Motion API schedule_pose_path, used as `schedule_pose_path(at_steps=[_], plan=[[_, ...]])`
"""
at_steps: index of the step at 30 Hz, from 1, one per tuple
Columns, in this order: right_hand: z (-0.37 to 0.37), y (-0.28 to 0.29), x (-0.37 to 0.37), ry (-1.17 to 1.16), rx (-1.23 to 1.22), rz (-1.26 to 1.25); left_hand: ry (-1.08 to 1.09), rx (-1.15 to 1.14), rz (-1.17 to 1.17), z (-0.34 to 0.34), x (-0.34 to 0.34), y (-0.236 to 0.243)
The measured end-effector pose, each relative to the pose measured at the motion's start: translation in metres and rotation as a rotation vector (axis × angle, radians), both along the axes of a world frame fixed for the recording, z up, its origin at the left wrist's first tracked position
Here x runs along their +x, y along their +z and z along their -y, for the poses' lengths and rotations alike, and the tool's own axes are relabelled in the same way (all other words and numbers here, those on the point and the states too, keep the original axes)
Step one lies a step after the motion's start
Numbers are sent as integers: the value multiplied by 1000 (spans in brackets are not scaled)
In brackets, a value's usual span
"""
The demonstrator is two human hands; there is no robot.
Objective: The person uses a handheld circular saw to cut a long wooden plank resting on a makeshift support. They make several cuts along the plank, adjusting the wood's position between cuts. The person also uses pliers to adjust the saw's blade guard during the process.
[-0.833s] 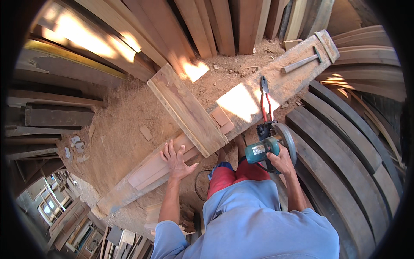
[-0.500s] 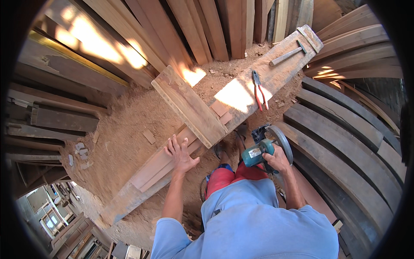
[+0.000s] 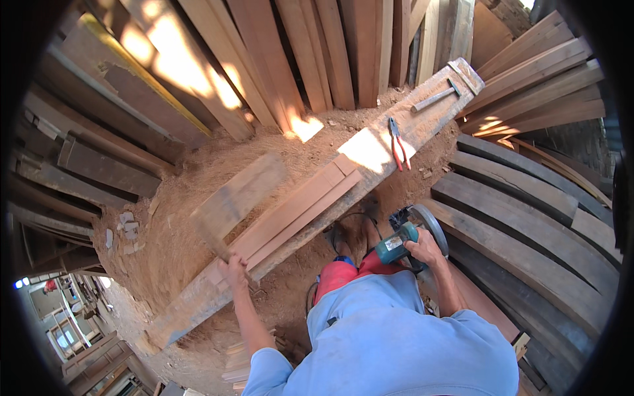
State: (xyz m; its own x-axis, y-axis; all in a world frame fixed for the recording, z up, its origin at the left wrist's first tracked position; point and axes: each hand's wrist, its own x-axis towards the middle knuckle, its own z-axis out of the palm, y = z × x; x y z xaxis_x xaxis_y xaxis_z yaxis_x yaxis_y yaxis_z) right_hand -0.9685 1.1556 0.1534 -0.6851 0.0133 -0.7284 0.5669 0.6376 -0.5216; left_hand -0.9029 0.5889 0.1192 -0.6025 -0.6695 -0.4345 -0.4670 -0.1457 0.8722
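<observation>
My left hand (image 3: 235, 269) is closed on the end of a thin wooden strip at the edge of a flat wooden board (image 3: 241, 193). The board is smeared by motion, tilted and off to the left of the bench plank. In my right hand (image 3: 424, 247) is a teal circular saw (image 3: 394, 244), gripped by its handle beside my right thigh, its round grey guard to the right. Two reddish wooden strips (image 3: 296, 210) lie side by side along the bench plank (image 3: 191, 305). Small pieces lie at the far end of the wider strip.
Red-handled pliers (image 3: 399, 146) and a hammer (image 3: 436, 99) lie on the far right part of the plank. Sawdust (image 3: 155, 244) covers the ground. Upright boards (image 3: 297, 53) line the back; long dark timbers (image 3: 522, 198) are stacked at right. My feet are under the plank's near side.
My left hand, formerly spread on the strips, has closed on the board's thin strip. The board has swung left off the strips, uncovering them. The saw has barely moved.
</observation>
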Motion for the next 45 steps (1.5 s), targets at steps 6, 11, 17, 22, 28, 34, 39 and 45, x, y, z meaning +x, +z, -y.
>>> schedule_pose_path(at_steps=[6,11,17,22,28,34,39,45], plan=[[13,6,-4,71,39,15,870,307,-164,66,106,0],[30,-1,-2,118,14,66,1275,394,-244,130,200,-37],[42,-13,4,171,6,129,1230,476,-101,149,271,-93],[55,-12,1,177,-35,136,1164,500,-51,140,269,-106],[62,-9,1,226,17,131,342,-824,897,88,170,-29],[58,-10,8,148,-88,120,-893,-780,641,-20,-28,-1],[41,-16,19,77,-196,83,-1344,-641,667,-63,-128,-6],[15,-24,21,4,-173,98,-1318,-591,669,-66,-141,3]])
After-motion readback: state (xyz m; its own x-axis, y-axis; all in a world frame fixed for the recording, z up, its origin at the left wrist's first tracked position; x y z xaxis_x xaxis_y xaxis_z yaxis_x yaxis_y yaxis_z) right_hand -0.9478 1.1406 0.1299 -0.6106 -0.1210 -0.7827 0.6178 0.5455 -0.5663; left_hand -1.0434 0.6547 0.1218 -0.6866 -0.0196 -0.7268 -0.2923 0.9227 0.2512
